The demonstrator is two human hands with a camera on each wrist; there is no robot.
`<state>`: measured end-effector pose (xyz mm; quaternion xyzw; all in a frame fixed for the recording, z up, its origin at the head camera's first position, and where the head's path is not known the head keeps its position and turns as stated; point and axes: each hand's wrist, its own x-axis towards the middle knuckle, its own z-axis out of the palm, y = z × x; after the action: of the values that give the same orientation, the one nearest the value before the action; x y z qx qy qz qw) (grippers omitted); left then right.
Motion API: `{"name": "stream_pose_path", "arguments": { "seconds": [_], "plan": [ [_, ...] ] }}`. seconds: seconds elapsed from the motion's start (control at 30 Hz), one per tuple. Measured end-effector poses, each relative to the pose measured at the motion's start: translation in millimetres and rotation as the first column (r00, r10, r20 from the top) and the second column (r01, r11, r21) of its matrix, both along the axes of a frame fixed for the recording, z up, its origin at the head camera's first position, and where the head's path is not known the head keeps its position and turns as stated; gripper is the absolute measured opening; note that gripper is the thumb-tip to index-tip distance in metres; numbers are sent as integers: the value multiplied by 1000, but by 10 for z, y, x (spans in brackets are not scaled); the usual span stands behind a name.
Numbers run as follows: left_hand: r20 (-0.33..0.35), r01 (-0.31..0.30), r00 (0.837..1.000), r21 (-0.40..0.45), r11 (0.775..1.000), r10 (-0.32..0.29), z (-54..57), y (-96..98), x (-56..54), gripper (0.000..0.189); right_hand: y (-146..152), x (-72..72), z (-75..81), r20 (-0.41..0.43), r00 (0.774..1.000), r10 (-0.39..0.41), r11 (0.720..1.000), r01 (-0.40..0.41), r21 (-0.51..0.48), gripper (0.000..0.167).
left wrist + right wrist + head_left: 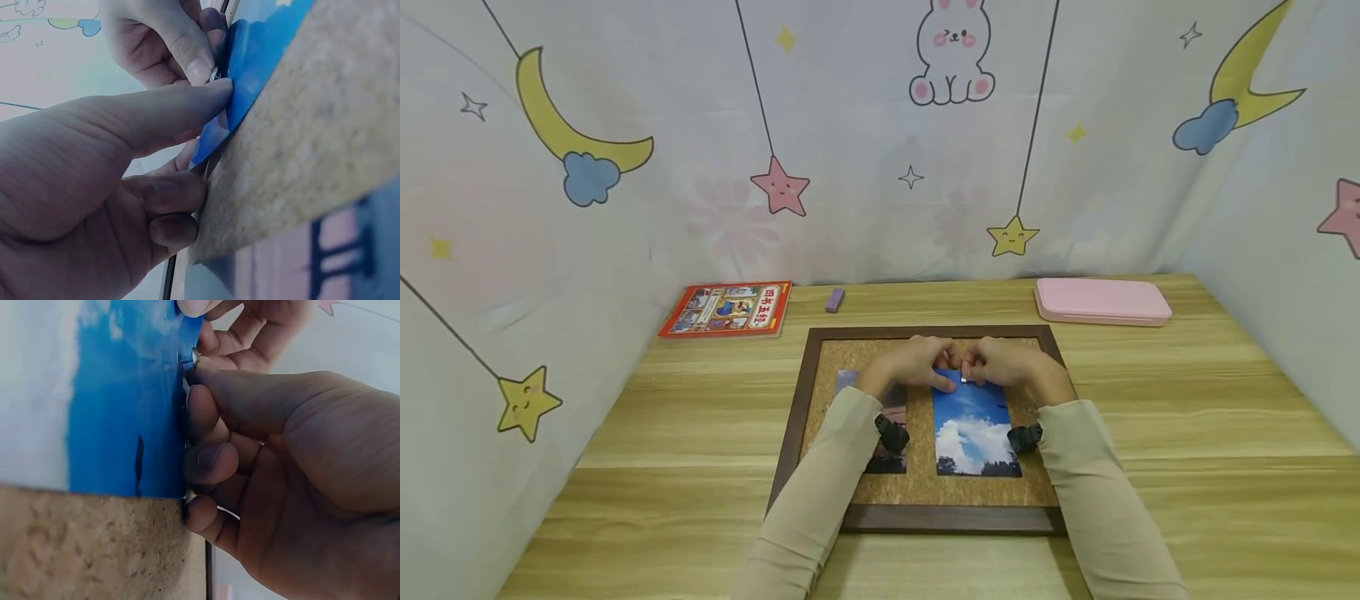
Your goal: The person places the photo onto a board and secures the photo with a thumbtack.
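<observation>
A photo of blue sky and white clouds [973,429] lies on a cork board [920,492] with a dark wooden frame. At its top edge my left hand [917,362] holds the photo, thumb across the front and the other fingers curled at the edge. The right hand [1007,362] pinches a metal thumbtack [192,360] there, its thin pin pointing at the photo; whether the tip has entered the cork cannot be made out. Beside it, partly behind the left forearm, a second photo [891,461] with pinkish and dark tones lies on the board.
On the wooden table [1210,433], a red-covered book [726,310] lies at the back left. Near it is a small purple block [835,300]. A pink case [1102,301] lies at the back right. A printed curtain [865,125] hangs behind the table.
</observation>
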<state>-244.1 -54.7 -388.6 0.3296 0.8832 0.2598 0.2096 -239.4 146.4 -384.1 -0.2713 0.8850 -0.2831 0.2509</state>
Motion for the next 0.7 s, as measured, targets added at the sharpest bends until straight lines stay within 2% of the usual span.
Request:
{"name": "stream_pose_path", "arguments": {
  "seconds": [0.33,0.5,0.6,0.7],
  "plan": [
    [-1,5,1000,-15,1000,-5,48,-7,-14,31,-85,23,56,-30,999,-22,998,24,63,15],
    [9,10,1000,-19,1000,-10,49,4,-12,32,-109,59,89,-35,995,-90,989,93,118,12],
    [11,11,1000,-14,1000,-10,37,12,3,31,-105,88,83,-18,991,-130,985,131,114,17],
    [9,10,1000,-18,1000,-10,17,13,27,30,-90,112,34,6,990,-138,987,137,85,16]
  ]
}}
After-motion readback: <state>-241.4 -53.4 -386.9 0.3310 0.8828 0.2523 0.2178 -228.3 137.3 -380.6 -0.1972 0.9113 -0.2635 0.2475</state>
